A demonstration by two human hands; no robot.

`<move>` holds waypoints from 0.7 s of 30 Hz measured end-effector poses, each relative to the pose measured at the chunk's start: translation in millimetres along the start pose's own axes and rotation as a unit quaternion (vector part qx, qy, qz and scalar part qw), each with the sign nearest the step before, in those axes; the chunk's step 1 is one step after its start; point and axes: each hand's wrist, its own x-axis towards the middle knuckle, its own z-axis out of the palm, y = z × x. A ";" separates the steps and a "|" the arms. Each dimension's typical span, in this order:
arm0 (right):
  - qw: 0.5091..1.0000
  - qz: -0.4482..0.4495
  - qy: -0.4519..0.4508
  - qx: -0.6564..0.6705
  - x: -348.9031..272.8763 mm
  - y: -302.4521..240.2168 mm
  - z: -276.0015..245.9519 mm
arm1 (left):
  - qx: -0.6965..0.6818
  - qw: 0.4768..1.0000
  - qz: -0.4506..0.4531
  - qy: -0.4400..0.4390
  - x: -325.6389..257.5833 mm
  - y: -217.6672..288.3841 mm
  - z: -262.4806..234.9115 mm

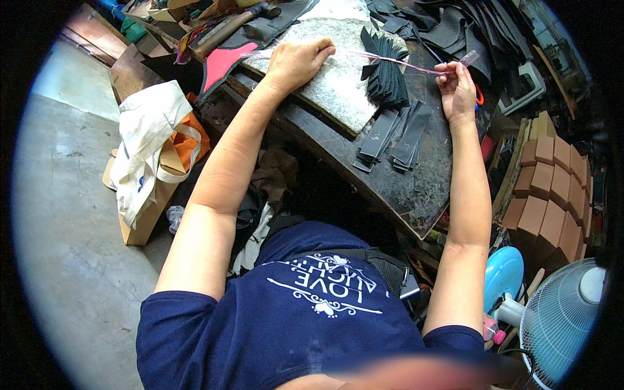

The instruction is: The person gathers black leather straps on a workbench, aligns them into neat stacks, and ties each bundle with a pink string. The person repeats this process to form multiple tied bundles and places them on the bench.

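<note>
Pink strip (396, 62): I am stretching this thin, translucent pink strip between my two hands, above the far side of the dark workbench (416, 188); it is running from left to right over the stone slab (338, 91) and the fanned black pieces (387, 71).
Near right: a pale blue fan (562, 318) is standing by my right elbow, with brown blocks (552, 195) stacked in rows just beyond it.
Near left: a white cloth bag (146, 143) is slumping on the grey floor (71, 247) beside an orange bag (188, 140).
Bench front: flat black strips (393, 136) are lying in small overlapping piles near the bench's middle, just right of the slab.
Right hand (457, 88): I am holding it up with the fingers curled and pinching the strip's right end, which is sticking out past my fingertips.
Left hand (296, 62): I am resting it on the slab's far edge, fingers curled and pressed together on the strip's left end.
Far left: a red shaped piece (221, 65) is lying just left of my left hand, and a hammer (234, 26) is lying beyond it.
Far right: dark cut pieces (455, 29) are heaping up at the back of the bench.
</note>
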 end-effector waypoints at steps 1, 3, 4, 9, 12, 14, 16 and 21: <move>1.000 -0.013 -0.004 0.008 0.2 0.6 -0.9 | 0.003 1.000 -0.008 0.001 -0.3 0.1 -0.2; 1.000 -0.010 -0.004 0.021 1.0 1.0 -3.0 | 0.006 1.000 -0.024 0.009 -0.7 0.1 -0.8; 1.000 -0.006 0.011 0.024 1.5 0.8 -4.2 | 0.006 0.999 -0.031 0.016 -1.2 0.2 -1.0; 0.999 -0.036 0.031 -0.006 3.3 1.5 -6.6 | 0.006 0.997 -0.070 0.025 -1.7 0.5 -1.4; 0.984 -0.093 0.091 -0.122 2.8 3.7 -2.1 | 0.036 0.996 0.006 0.082 -0.3 -1.6 -2.2; 0.962 -0.161 0.109 -0.192 1.5 5.3 3.1 | 0.032 0.997 0.001 0.067 1.1 -3.5 -1.4; 0.914 -0.240 0.151 -0.291 -1.0 5.2 7.9 | 0.034 0.996 0.008 0.077 2.7 -6.0 0.3; 0.813 -0.322 0.231 -0.427 -8.1 -5.8 10.3 | 0.071 0.987 0.002 0.143 1.5 -10.8 5.4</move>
